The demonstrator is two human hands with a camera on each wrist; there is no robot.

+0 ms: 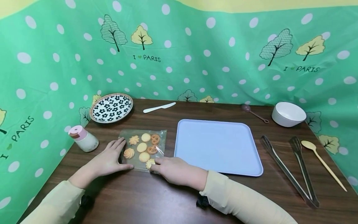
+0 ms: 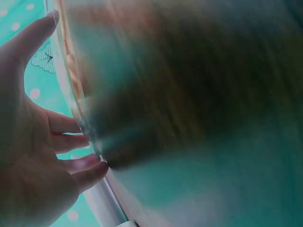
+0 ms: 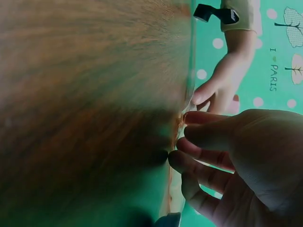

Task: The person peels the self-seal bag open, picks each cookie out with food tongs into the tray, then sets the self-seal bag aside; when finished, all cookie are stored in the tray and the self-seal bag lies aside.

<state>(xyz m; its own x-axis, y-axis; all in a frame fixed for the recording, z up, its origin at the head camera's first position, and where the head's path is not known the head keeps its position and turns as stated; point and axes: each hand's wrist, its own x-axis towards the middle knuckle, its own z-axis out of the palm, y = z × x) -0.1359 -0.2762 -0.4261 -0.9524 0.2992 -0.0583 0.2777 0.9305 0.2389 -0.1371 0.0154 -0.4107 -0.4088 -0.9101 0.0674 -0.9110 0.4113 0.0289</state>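
A clear plastic bag of cookies (image 1: 139, 155) lies flat on the dark wooden table, with round, swirled and pretzel-shaped pieces showing through. My left hand (image 1: 109, 158) rests along the bag's left side, thumb spread from the fairly straight fingers; the left wrist view shows this hand (image 2: 42, 137) against the bag's edge. At the bag's lower right corner, my right hand (image 1: 177, 171) pinches the plastic beside a star-shaped cookie (image 1: 150, 163). In the right wrist view, the thumb and index finger of the right hand (image 3: 236, 156) come close together at the bag's edge.
Right of the bag lies a light-blue tray (image 1: 218, 147). A patterned plate (image 1: 112, 108), a white knife (image 1: 159, 107) and a pink-lidded jar (image 1: 84, 139) stand around the left. Farther right are a brown spoon (image 1: 254, 114), white bowl (image 1: 289, 115), metal tongs (image 1: 291, 174) and wooden spoon (image 1: 323, 163).
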